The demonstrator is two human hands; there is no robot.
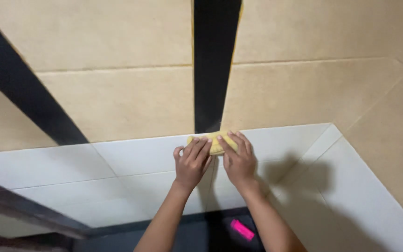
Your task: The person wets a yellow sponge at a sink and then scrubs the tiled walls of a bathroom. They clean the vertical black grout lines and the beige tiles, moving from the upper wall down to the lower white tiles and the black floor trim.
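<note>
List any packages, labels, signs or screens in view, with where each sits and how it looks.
No signs or screens show.
Pink object: a small bright pink oblong on the dark floor below the right hand; whether it is a package cannot be told.
Yellow sponge: no label shows; pressed to the white tile wall under both hands, left hand included.

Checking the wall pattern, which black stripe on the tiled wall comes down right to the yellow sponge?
The upright black stripe in the middle ends just above the yellow sponge; the slanted black stripe at left stays apart from it.
</note>
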